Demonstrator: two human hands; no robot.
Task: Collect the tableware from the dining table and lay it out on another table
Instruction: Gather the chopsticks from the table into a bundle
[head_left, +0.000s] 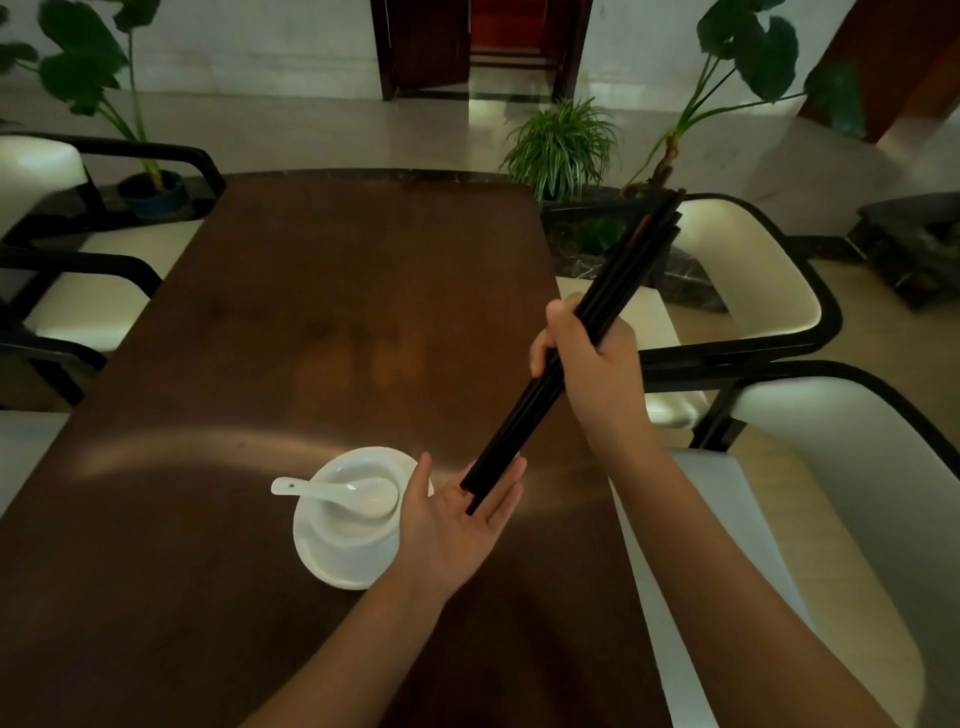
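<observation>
Head view. The right hand (587, 364) is gripping a bundle of black chopsticks (524, 421) near its middle, fingers (540, 358) wrapped and pressed together around the sticks. The bundle's long axis is running diagonally, upper ends pointing up and to the right of the bowl (353, 512), lower ends pointing down toward it. The left hand (457, 525) is lying palm up just right of the bowl, fingers spread flat and holding nothing; the lower tips of the chopsticks are resting on or just above its fingers, and contact cannot be settled from this angle. The bowl is sitting on a saucer (332, 564) on the dark desk (260, 338), with a white spoon (337, 491) lying across the bowl, handle to the left. The left hand is the nearer one to this stack, its edge overlapping the bowl's right rim. Judgement: the tips are probably being squared against the palm; the stack remains to be collected, lying just left of the open hand.
</observation>
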